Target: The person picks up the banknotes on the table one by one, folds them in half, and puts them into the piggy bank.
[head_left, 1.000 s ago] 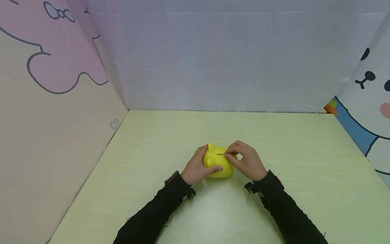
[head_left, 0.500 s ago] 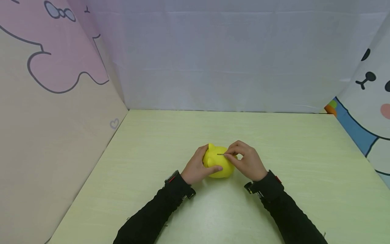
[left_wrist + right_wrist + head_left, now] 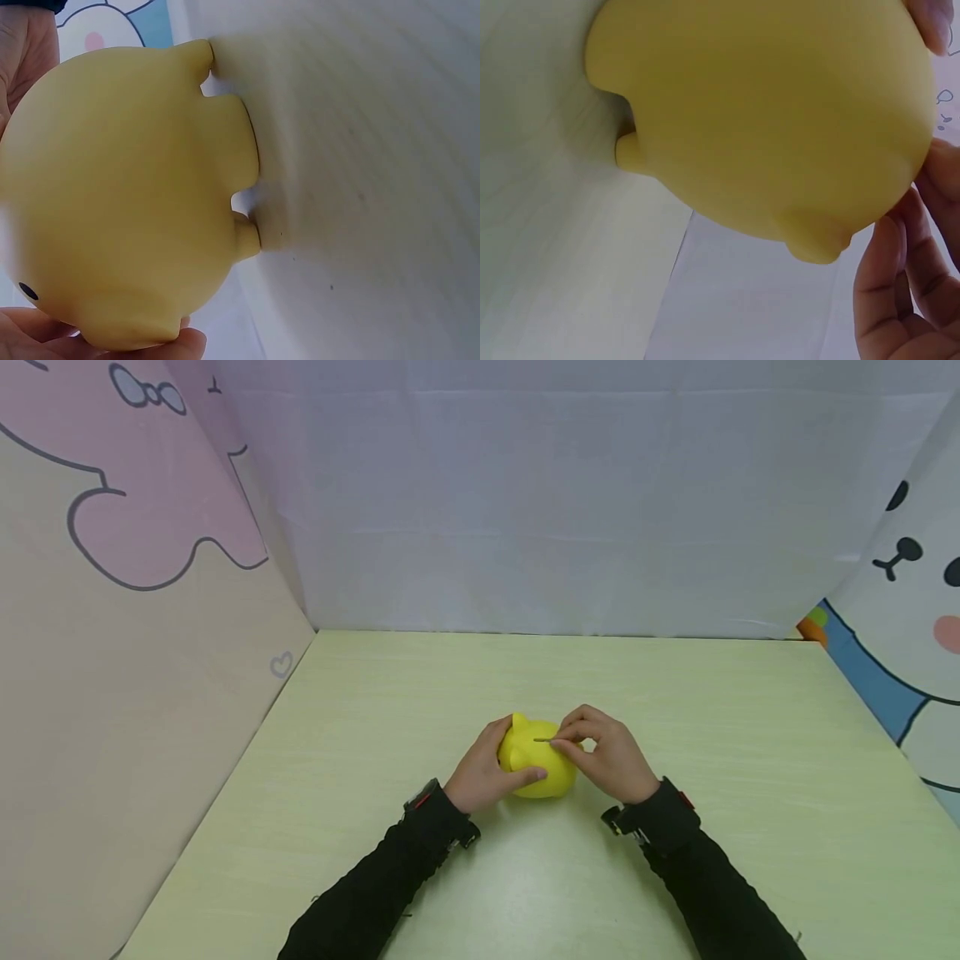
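A round yellow piggy bank (image 3: pixel 553 768) stands on the table in the head view, its short feet on the tabletop. My left hand (image 3: pixel 483 772) grips its left side, thumb across the near side; its fingers (image 3: pixel 189 346) lie around the snout in the left wrist view. On top shows a thin dark strip (image 3: pixel 542 740), the slot or a coin-like piece edge-on. My right hand (image 3: pixel 607 756) pinches at the strip's right end with thumb and forefinger; its fingers (image 3: pixel 881 270) are curled in the right wrist view. What lies between the fingertips is mostly hidden.
The pale table (image 3: pixel 420 685) runs back to a white sheet (image 3: pixel 555 510). A wall with a pink cartoon figure (image 3: pixel 165 510) borders the left side, and a bear print (image 3: pixel 892 635) the right.
Both hands and the piggy bank keep practically the same place. At most, the right fingertips shift very slightly at the strip.
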`<state>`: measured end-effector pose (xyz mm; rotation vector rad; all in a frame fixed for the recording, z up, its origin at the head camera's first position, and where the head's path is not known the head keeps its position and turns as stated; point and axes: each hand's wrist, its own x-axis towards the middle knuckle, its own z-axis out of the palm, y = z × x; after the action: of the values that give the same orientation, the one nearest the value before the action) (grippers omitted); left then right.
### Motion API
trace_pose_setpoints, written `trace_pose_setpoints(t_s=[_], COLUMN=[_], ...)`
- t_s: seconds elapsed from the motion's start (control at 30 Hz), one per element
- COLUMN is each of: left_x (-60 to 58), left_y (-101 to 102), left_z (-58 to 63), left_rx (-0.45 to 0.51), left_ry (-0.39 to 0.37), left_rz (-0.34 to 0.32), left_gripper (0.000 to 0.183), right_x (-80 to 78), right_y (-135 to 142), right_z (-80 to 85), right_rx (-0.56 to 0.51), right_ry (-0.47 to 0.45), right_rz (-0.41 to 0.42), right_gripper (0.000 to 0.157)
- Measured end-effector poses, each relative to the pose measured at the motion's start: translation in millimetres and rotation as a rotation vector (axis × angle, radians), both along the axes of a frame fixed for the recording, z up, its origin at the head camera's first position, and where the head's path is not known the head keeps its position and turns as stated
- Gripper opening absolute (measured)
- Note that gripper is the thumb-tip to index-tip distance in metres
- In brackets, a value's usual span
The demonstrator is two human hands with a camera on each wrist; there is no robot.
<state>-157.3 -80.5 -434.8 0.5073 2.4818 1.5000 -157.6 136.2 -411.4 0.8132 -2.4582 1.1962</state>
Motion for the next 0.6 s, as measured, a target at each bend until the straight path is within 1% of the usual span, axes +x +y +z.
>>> trace_pose_setpoints(t_s=[0.33, 0.5, 0.6], left_x=[-1.9, -1.8, -1.1], left_y=[-1.3, -1.0, -1.3], left_z=[2.6, 5.2, 7.7], left_rx=[-0.005, -0.004, -0.031], left_ry=[-0.01, 0.015, 0.05], left_rz=[-0.012, -0.027, -0.015], left_gripper=[0.088, 0.081, 0.08], right_x=[-2.4, -4.0, -5.5], right_y=[-0.1, 0.4, 1.0], right_z=[4.5, 6.9, 8.3], right_rx=[0.05, 0.056, 0.058], right_ry=[-0.041, -0.068, -0.091], right_rz=[0.022, 0.029, 0.037], right_gripper=[0.003, 0.003, 0.004])
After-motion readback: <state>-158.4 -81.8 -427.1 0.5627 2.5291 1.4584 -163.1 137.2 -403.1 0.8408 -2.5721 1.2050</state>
